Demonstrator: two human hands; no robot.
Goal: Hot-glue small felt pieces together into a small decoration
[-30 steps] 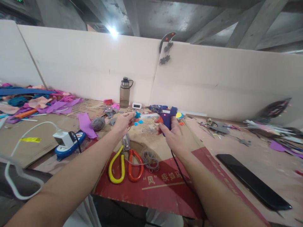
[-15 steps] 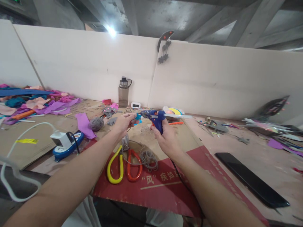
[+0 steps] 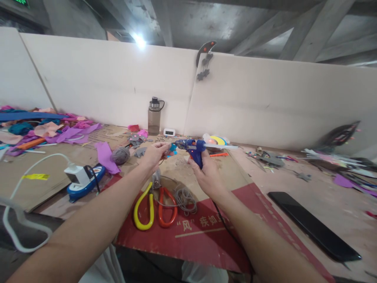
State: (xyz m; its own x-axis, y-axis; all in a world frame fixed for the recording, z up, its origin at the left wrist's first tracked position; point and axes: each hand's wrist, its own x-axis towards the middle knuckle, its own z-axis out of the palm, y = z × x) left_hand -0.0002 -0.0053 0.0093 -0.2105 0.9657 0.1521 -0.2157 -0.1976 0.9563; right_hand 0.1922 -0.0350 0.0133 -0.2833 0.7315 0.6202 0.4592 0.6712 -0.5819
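Observation:
My right hand [image 3: 206, 175] grips the handle of a blue hot glue gun [image 3: 193, 147]; a clear glue stick juts out of the gun's back toward the right. The gun's nozzle points left and sits right at a small teal felt piece [image 3: 172, 148]. My left hand [image 3: 153, 154] pinches that teal piece between thumb and fingers, just above the cardboard. A black cord runs from the gun down along my right forearm.
Yellow and orange scissors [image 3: 153, 206] and a grey wire coil [image 3: 184, 196] lie on the red cardboard [image 3: 206, 232] below my hands. A power strip [image 3: 82, 179] sits left, a water bottle [image 3: 153, 116] at the back wall, a black phone [image 3: 313, 226] right, and felt scraps [image 3: 53, 129] far left.
My right hand turned the glue gun from upright to level and brought its nozzle left against the teal piece in my left hand. The left hand stayed nearly still.

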